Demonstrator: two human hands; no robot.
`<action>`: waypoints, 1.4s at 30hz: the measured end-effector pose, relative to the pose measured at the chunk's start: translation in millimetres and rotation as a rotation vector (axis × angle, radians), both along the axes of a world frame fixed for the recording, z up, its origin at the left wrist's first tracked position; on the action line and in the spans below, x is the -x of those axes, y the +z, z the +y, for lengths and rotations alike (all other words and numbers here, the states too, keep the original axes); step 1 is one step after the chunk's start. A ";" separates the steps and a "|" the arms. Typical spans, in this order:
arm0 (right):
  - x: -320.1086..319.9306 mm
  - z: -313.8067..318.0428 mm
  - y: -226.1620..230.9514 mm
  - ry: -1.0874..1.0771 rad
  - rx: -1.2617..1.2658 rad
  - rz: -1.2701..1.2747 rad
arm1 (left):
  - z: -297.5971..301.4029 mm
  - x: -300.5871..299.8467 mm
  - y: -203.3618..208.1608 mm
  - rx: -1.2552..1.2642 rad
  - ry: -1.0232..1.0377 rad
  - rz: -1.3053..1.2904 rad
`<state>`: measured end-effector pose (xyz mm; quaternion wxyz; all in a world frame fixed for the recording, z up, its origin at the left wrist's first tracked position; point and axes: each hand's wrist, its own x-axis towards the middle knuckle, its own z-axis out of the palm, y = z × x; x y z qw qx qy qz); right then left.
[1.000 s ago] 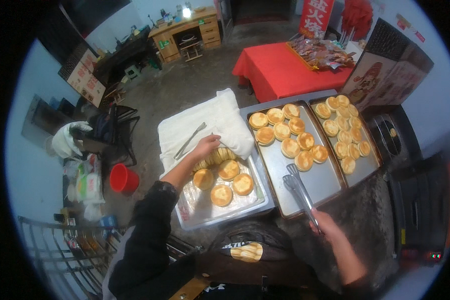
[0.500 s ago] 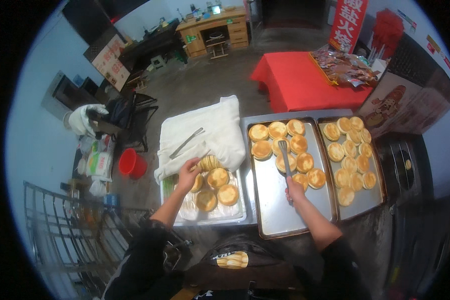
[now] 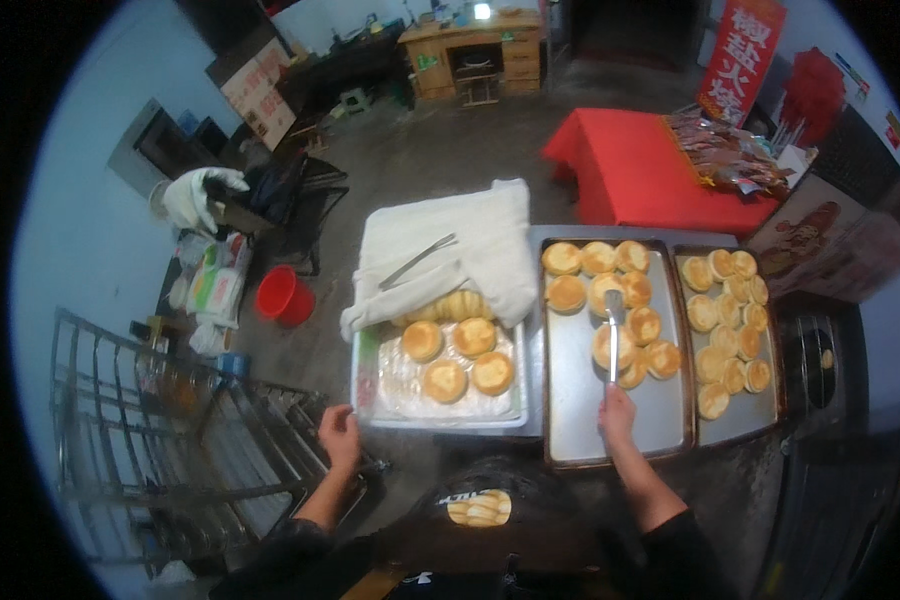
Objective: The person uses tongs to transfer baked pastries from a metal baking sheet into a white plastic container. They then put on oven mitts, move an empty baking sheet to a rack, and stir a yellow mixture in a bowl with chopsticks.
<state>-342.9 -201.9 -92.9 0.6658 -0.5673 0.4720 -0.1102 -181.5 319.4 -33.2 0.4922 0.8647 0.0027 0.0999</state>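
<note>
My right hand (image 3: 617, 412) grips the handle of a metal spatula (image 3: 613, 340), whose slotted head lies over the round browned buns (image 3: 645, 325) on the nearer dark-rimmed baking tray (image 3: 575, 400). Off the near left corner of a white plastic tub (image 3: 450, 424), my left hand (image 3: 339, 438) hangs with curled fingers and nothing visible in it. Inside that tub, several buns (image 3: 445, 381) rest on clear plastic lining. A white cloth (image 3: 400, 235) covers the tub's far part, with more buns (image 3: 455, 306) showing below its fold. On the cloth lies a slim metal utensil (image 3: 417, 262), perhaps tongs.
To the right, a second baking tray (image 3: 738, 410) holds rows of buns. Behind stands a red-covered table (image 3: 620, 175) with packaged goods. A red bucket (image 3: 285, 297) is on the floor at left, near a metal rack (image 3: 120, 430). A wooden desk (image 3: 430, 55) stands far back.
My left hand has left the buns at the cloth's edge and drawn back towards me, outside the tub. The spatula stays over the buns in my right hand. The view has shifted left.
</note>
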 end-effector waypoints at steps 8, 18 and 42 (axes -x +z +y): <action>54.9 147.0 135.4 0.207 -0.089 0.054 | 84.7 51.3 -37.8 -0.040 -0.129 0.214; -68.8 306.1 137.8 0.573 -0.713 0.155 | 168.8 92.0 -83.1 0.028 -0.191 0.447; -94.2 203.8 155.9 0.908 -0.795 0.585 | 101.4 85.9 -115.9 -0.049 -0.331 0.657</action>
